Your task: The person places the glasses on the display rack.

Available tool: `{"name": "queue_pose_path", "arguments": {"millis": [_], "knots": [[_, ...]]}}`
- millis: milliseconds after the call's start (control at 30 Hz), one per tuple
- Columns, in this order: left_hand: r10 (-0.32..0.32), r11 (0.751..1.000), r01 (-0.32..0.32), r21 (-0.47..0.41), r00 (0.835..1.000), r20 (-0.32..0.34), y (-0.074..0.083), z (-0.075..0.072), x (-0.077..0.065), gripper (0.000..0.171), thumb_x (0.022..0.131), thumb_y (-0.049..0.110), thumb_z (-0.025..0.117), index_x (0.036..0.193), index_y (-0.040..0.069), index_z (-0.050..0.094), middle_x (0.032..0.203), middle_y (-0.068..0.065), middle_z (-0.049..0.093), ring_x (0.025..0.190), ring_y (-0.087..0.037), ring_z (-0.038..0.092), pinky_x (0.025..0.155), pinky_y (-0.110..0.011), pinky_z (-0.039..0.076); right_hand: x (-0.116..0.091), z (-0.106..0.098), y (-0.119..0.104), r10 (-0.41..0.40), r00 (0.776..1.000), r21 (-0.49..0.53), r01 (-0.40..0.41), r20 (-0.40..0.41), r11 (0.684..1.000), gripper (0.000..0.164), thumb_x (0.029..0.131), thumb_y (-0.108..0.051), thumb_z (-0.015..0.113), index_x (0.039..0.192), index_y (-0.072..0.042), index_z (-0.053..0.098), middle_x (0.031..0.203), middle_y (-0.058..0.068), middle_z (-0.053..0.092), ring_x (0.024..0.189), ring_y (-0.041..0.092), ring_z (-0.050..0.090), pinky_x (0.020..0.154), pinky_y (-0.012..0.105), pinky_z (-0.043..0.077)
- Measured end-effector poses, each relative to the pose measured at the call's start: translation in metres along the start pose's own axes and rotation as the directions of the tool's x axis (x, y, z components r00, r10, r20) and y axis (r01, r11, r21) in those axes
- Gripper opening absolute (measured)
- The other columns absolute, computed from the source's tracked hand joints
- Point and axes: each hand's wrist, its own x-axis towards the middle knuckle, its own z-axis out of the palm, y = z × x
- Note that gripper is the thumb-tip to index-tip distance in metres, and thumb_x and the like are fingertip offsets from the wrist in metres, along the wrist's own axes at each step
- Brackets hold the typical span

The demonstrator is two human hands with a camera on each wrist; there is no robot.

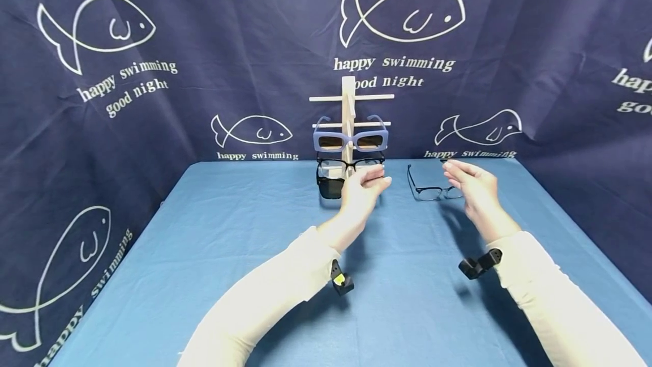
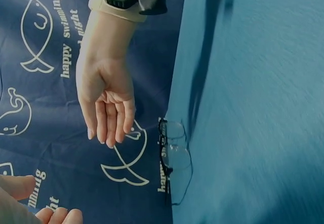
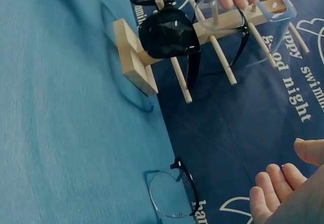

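In the head view my left hand (image 1: pixel 356 200) is in front of a wooden eyewear stand (image 1: pixel 348 86), its fingers loosely bent and holding nothing. It hides part of the black sunglasses (image 1: pixel 331 188) on the lowest rung. Above these hang clear black-framed glasses (image 1: pixel 324 161), then blue-framed sunglasses (image 1: pixel 350 141). My right hand (image 1: pixel 477 192) hovers over the table, also holding nothing; the left wrist view shows its fingers (image 2: pixel 112 118) extended. Near it, half-rim glasses (image 1: pixel 419 189) with black brows lie on the table, temples unfolded, partly covered by the hand.
A blue cloth covers the table (image 1: pixel 244 231). Dark blue curtains (image 1: pixel 285 72) printed with white fish stand behind it and at both sides. The stand's topmost rung (image 1: pixel 377 97) carries no eyewear. Each wrist wears a small black camera (image 1: pixel 479 264).
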Motion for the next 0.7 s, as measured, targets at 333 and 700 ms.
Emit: {"name": "queue_pose_path", "arguments": {"millis": [333,700], "knots": [[-0.077,0.997,0.077,-0.002,0.997,0.014,0.0,0.014,-0.003,0.033,0.085,0.009,0.072,0.118,0.006,0.068,0.114,-0.008,0.071,0.102,-0.015,0.067,0.089,-0.023,0.055,0.001,-0.009,0.007,0.048,0.998,0.019,-0.047,-0.03,0.999,0.019,0.086,-0.006,0.072,0.076,-0.021,0.073,0.073,-0.012,0.073,0.067,0.0,0.069,0.069,0.01,0.056],[-0.105,0.994,0.105,0.004,0.994,-0.012,-0.005,0.029,0.006,0.032,0.083,0.008,0.074,0.115,0.006,0.07,0.114,-0.012,0.071,0.105,-0.015,0.065,0.088,-0.021,0.052,0.008,-0.025,0.003,0.054,0.994,0.019,-0.053,-0.093,0.998,0.014,0.084,-0.007,0.075,0.077,-0.02,0.073,0.071,-0.012,0.072,0.065,0.0,0.068,0.065,0.01,0.056]]}}
